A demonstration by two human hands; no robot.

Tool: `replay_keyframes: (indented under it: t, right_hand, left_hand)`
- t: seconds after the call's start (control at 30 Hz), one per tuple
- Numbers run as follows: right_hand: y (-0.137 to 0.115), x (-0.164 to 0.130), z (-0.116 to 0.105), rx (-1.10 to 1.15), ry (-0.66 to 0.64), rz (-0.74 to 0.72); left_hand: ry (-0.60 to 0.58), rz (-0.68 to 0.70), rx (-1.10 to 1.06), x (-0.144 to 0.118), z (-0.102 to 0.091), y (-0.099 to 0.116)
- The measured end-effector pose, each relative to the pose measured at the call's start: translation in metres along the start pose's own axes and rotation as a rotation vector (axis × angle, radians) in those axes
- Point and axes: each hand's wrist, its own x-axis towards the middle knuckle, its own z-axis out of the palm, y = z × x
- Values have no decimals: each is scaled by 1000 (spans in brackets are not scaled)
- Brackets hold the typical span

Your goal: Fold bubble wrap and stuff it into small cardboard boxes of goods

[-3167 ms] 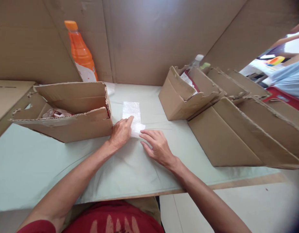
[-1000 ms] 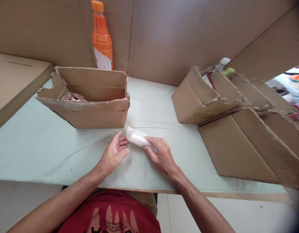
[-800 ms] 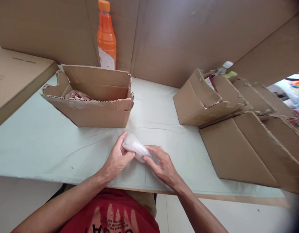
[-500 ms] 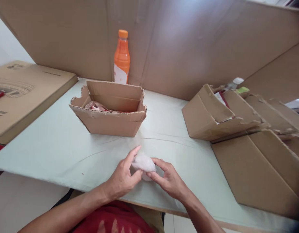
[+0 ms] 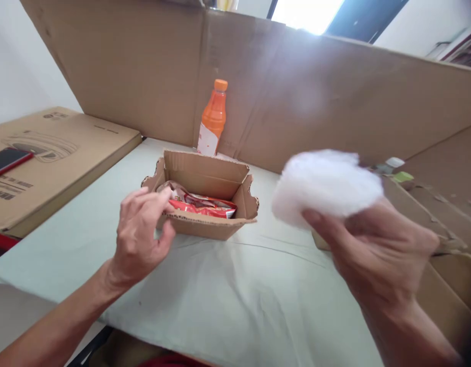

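The right hand (image 5: 376,250) is raised above the right side of the table (image 5: 239,295), its fingers closed around a white wrapped bundle (image 5: 327,186) that looks blurred. The left hand (image 5: 141,234) hovers empty, fingers loosely curled, just in front of the open cardboard box (image 5: 205,196) near the table's middle, with an orange bottle (image 5: 212,120) at the back edge
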Motion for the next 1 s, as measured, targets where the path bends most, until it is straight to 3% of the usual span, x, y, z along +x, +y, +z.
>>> replay_keyframes:
  t: [0.07, 0.23, 0.3, 0.4, 0.5, 0.6, 0.67, 0.73, 0.83, 0.9, 1.0]
  right_hand:
    - [-10, 31, 28, -114, -87, -156]
    - [-18, 74, 119, -528, -746, -401]
    - [-18, 77, 148, -632, -929, -437]
    - [-19, 72, 176, -645, -1083, -441]
    - [-23, 68, 185, -627, -1176, -397]
    - [-29, 72, 178, -568, -1245, -330]
    - [-30, 78, 161, -520, -1202, -304]
    - [-25, 80, 132, -492, -1007, -288]
    - [0, 63, 77, -398, -567, -179]
    - [24, 34, 48, -301, -388, -27]
    - [53, -22, 38, -129, -477, 227]
  left_hand:
    - [35, 10, -35, -9, 5, 3]
    - [95, -22, -82, -18, 11, 6]
    - [92, -44, -98, -19, 12, 5]
    - [88, -57, -117, -20, 13, 2]
    - [82, -41, -124, -19, 13, 2]
    - [59, -42, -117, -17, 10, 2]
    - [74, -93, -101, -17, 6, 0]
    - [157, -193, -111, -21, 1, -6]
    - [204, -417, -256, -36, -6, -21]
    - [86, -618, -396, -49, -8, -32]
    - [-145, -921, -566, -63, -6, -44]
